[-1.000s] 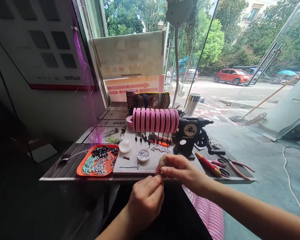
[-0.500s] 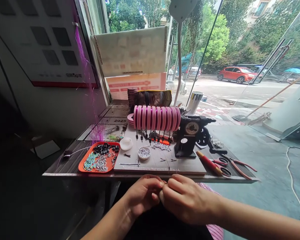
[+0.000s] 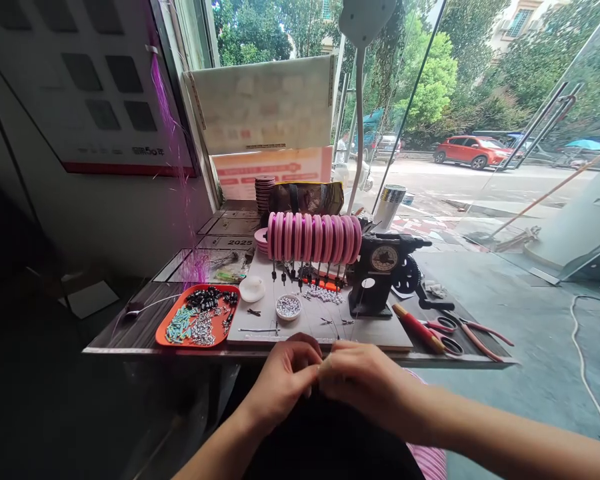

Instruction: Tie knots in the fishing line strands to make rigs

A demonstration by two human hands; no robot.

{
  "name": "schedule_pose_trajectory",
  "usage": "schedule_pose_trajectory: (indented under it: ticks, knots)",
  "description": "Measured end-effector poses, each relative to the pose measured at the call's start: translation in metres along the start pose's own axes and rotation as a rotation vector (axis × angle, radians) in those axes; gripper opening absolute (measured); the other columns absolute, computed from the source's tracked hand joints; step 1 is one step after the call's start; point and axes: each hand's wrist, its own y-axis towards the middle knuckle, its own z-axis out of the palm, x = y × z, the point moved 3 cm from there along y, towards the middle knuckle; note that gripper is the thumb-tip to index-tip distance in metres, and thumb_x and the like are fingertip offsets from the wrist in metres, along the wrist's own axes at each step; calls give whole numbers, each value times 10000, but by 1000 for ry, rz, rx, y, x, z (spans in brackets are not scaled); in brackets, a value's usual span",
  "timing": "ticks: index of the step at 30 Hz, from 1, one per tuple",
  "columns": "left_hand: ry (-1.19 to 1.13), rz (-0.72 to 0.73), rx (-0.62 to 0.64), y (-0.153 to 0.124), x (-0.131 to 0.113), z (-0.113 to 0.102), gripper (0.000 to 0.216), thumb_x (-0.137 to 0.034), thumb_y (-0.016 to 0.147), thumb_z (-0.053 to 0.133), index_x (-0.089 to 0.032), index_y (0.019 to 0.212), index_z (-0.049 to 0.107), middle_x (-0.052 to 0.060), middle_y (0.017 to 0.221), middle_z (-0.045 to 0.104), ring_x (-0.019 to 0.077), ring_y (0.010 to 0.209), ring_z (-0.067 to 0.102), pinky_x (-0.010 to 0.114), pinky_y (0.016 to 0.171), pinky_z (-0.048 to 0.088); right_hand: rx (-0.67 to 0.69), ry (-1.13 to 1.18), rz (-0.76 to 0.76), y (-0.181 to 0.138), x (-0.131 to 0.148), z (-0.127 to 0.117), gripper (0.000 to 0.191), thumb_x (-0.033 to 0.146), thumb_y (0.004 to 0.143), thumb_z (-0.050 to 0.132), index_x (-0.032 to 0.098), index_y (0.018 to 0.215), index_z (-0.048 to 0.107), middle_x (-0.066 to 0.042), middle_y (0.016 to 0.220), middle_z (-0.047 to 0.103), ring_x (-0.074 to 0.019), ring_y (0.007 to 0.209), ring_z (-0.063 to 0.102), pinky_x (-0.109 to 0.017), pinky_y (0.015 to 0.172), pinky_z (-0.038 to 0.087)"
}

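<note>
My left hand (image 3: 283, 380) and my right hand (image 3: 367, 387) meet just below the near edge of the table (image 3: 130, 337), fingertips pinched together on something small and pale that I cannot make out. Thin lines seem to run from the pinch up to the grey work board (image 3: 370, 330). On the board stand a row of pink spools (image 3: 313, 238) with small black weights hanging below, a black hand-crank winder (image 3: 383, 270) and a small white bowl of beads (image 3: 287, 307).
An orange tray (image 3: 166, 323) of black, teal and silver small parts lies at the left. Red-handled scissors (image 3: 443, 330) and pliers (image 3: 480, 330) lie at the right. A white lamp stem (image 3: 357, 120) rises behind the spools. Glass walls face a street.
Both hands came down from above the board to just below the table's edge. The round tan thing seen in my right hand a second ago no longer shows.
</note>
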Motion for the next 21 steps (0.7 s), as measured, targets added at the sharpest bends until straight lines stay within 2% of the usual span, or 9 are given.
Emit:
schedule_pose_trajectory:
  ticks: [2, 4, 8, 10, 12, 14, 17, 19, 21]
  knots:
    - [247, 185, -27, -3, -5, 1, 179, -181, 690, 640, -129, 526, 587, 4, 749, 510, 59, 510, 418, 189, 432, 311, -66, 306, 144, 4, -6, -6, 192, 278, 885, 493, 157, 754, 564, -12, 716, 553, -122, 675, 497, -235, 645, 411]
    - [519, 394, -149, -9, -5, 3, 179, -189, 776, 567, -138, 608, 599, 14, 784, 502, 59, 503, 413, 192, 435, 330, -120, 554, 227, 7, -13, -11, 217, 346, 847, 557, 149, 758, 566, -6, 711, 543, -120, 679, 490, -236, 646, 404]
    - [982, 936, -388, -23, 0, 13, 165, -60, 807, 482, -139, 792, 626, 52, 805, 535, 106, 582, 523, 214, 547, 447, -177, 766, 353, 15, -24, -15, 308, 426, 771, 639, 124, 757, 576, 0, 704, 548, -76, 581, 426, -204, 554, 354]
    - [1107, 1130, -381, -27, 2, 17, 187, -22, 786, 494, -130, 861, 627, 89, 851, 593, 145, 665, 575, 238, 623, 478, -163, 798, 411, 17, -27, -15, 333, 442, 750, 656, 123, 743, 564, 8, 690, 539, -63, 558, 407, -195, 540, 340]
    - [1132, 1186, -277, -27, 1, 18, 212, -13, 776, 505, -131, 896, 632, 109, 891, 647, 163, 685, 590, 256, 643, 480, -141, 806, 438, 17, -27, -16, 330, 438, 753, 652, 126, 740, 547, 16, 675, 521, -61, 552, 403, -193, 532, 337]
    - [1002, 1029, -136, -22, -4, 17, 206, -24, 775, 502, -145, 852, 651, 97, 869, 673, 163, 685, 591, 258, 645, 469, -130, 735, 398, 13, -25, -16, 293, 412, 793, 611, 132, 748, 535, 17, 672, 507, -71, 564, 410, -198, 531, 344]
    - [424, 364, -34, -7, -2, 8, 137, -75, 710, 561, -151, 629, 641, 45, 713, 633, 121, 609, 536, 212, 547, 413, -133, 402, 209, 2, -14, -17, 150, 291, 837, 565, 150, 804, 526, -11, 772, 528, -104, 666, 465, -219, 587, 391]
    - [3, -80, -15, -2, 8, 6, 99, -98, 613, 595, -145, 526, 595, 9, 607, 568, 76, 506, 440, 183, 455, 331, -72, 29, -10, -6, -3, -13, 23, 179, 843, 530, 160, 853, 539, -38, 869, 545, -120, 724, 478, -237, 622, 399]
    - [-216, -316, 1, -1, 15, 7, 52, -107, 539, 581, -141, 504, 566, -22, 532, 497, 50, 454, 367, 164, 418, 270, 23, -376, -226, -13, 4, -2, 92, 116, 855, 483, 162, 850, 562, -44, 868, 563, -124, 690, 461, -257, 589, 366]
